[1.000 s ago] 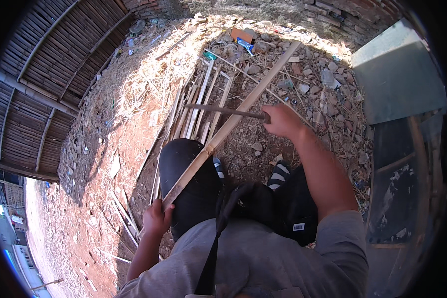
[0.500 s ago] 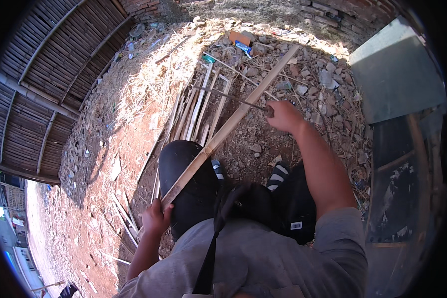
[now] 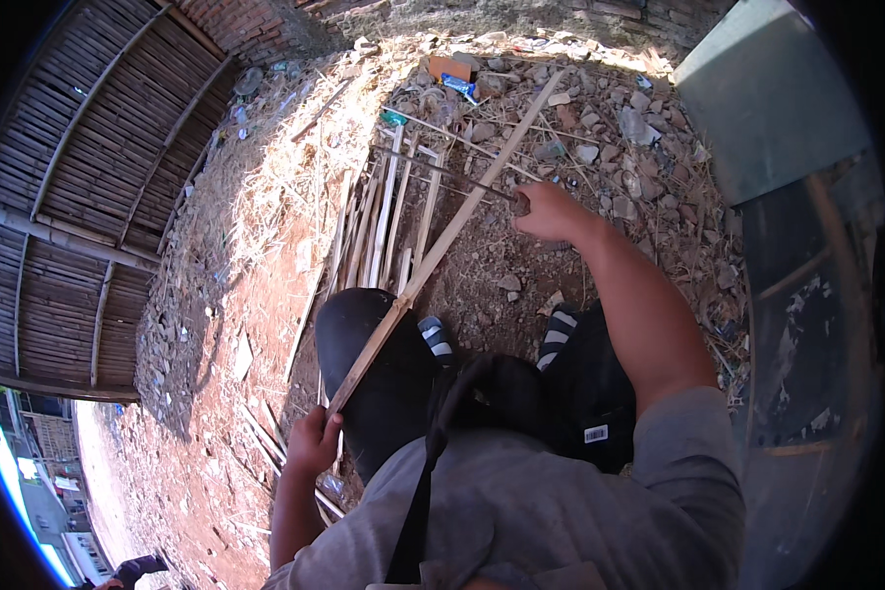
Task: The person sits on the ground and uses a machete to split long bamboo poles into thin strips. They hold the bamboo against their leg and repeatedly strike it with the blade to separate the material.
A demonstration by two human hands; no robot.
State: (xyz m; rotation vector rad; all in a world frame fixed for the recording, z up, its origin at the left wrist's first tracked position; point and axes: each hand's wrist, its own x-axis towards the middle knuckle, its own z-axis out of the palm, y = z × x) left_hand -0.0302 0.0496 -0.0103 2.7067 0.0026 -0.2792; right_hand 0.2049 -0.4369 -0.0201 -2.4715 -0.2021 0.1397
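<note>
My left hand (image 3: 315, 441) is closed around the near end of a long pale bamboo strip (image 3: 418, 282). The strip slants up and away to the right, crossing over my left knee (image 3: 349, 320). In my closed right hand (image 3: 553, 212) is the handle of a long, thin-bladed knife (image 3: 438, 173). Its dark blade points left and crosses the strip beyond its middle; whether the edge touches the strip I cannot tell. Past my knee, several split bamboo strips (image 3: 382, 221) lie side by side on the ground.
Rubble and stones (image 3: 624, 182) cover the ground at the far right, with a blue wrapper (image 3: 459, 87) near a brick wall (image 3: 256, 29). A woven bamboo panel (image 3: 69, 128) stands at the left, a grey-green board (image 3: 772, 108) at the right. More strips (image 3: 275, 442) lie beside my left arm.
The view has shifted slightly. The bamboo strip now looks narrower, as if turned partly on its edge. Both hands keep their holds, and the blade still crosses the strip at nearly the same place.
</note>
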